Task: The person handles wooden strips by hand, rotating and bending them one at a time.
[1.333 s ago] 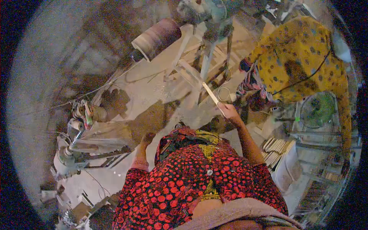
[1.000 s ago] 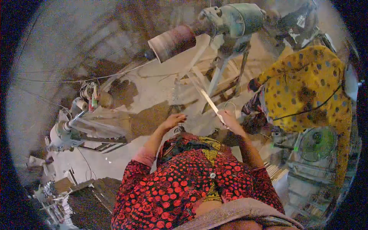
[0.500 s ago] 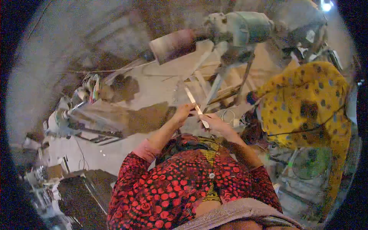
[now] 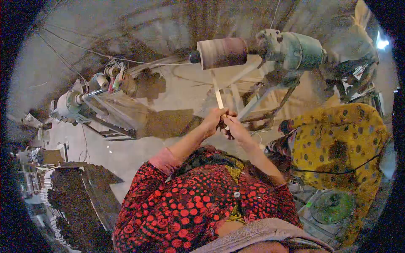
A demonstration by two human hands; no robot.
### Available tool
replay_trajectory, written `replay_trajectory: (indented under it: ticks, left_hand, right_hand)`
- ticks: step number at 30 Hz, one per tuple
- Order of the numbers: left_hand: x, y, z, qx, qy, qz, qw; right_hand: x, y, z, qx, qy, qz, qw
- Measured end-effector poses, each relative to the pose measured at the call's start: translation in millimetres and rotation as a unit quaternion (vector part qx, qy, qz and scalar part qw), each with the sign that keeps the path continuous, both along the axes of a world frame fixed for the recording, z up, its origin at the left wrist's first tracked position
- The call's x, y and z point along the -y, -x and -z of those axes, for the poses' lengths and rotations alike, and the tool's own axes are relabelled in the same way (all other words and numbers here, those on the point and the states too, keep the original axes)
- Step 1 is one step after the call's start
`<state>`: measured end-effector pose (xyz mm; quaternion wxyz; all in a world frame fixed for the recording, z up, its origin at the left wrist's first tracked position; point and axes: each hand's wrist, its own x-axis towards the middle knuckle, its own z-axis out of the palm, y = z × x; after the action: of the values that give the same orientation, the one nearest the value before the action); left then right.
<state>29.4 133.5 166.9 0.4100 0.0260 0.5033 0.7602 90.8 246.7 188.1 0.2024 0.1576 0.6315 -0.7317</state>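
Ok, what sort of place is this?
Probably a workshop, perhaps for sanding or shaping: there's a greenish motor with a drum at one end, another machine at the picture's left, and a thin pale strip being held.

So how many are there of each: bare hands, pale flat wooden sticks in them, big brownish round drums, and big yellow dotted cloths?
Bare hands, left hand and right hand: 2
Pale flat wooden stick: 1
Big brownish round drum: 1
Big yellow dotted cloth: 1
Total: 5
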Motion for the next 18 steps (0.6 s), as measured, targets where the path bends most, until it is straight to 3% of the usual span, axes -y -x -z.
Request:
replay_trajectory:
  ticks: [6, 9, 12, 15, 18]
  left_hand:
    - [-9.2, 16.1, -13.9, 0.051, -0.005, -0.028, 0.998]
    - [-12.6, 32.3, -19.2, 0.076, -0.072, -0.006, 0.994]
    - [-19.7, 43.3, -23.2, 0.066, -0.033, -0.024, 0.997]
    - [-24.9, 48.5, -37.7, 0.011, -0.042, -0.086, 0.995]
    - [-24.6, 52.7, -55.1, 0.02, -0.059, -0.077, 0.995]
  right_hand:
    - [-5.8, 15.3, -22.0, -0.007, -0.012, -0.018, 1.0]
    - [-2.0, 34.1, -18.4, -0.017, 0.04, 0.048, 0.998]
    - [-6.2, 52.4, -20.1, -0.011, 0.03, 0.067, 0.997]
    - [-10.1, 65.1, -23.9, -0.011, 0.022, 0.094, 0.995]
    - [-13.7, 72.6, -30.8, -0.015, 0.046, 0.078, 0.996]
